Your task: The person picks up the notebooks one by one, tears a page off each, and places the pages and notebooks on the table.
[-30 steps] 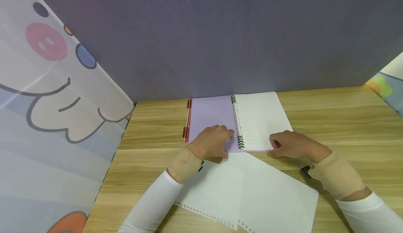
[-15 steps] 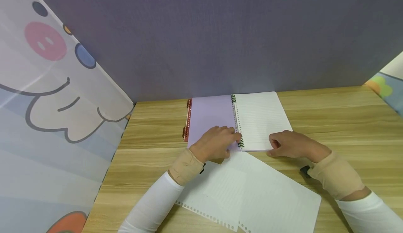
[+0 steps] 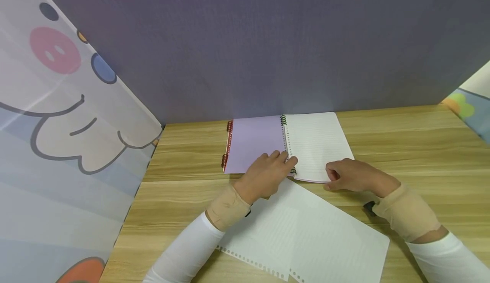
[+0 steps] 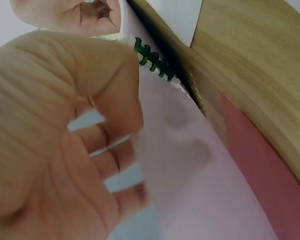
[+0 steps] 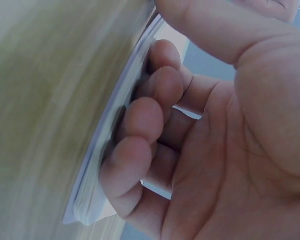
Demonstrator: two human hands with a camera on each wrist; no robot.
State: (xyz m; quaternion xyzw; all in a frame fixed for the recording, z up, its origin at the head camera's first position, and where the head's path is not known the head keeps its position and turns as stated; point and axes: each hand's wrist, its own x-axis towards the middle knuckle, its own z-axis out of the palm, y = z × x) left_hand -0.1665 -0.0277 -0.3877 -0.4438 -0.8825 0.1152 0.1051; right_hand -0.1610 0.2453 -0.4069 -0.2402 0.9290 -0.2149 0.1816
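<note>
An open spiral notebook (image 3: 315, 147) lies by the back wall, with a lined white page on the right and a purple cover (image 3: 254, 145) on the left, joined by green coils (image 4: 154, 60). At the lower end of the coils my left hand (image 3: 266, 174) has its fingers curled and grips the notebook's lower edge; the fingertips are partly hidden. My right hand (image 3: 354, 174) holds the lower right corner, its curled fingers (image 5: 145, 120) against the page edges. Under the purple cover lies a red spiral notebook (image 3: 228, 147), mostly covered.
Loose lined sheets (image 3: 317, 227) with punched holes overlap on the wooden table (image 3: 183, 159), in front of the notebook and partly below my left arm. A dark partition (image 3: 268, 49) rises behind; a cartoon-printed wall (image 3: 61, 147) stands on the left.
My left hand has slid right along the notebook's lower edge to the coils. The purple cover's lower edge has shifted up, away from me. The right hand has hardly moved.
</note>
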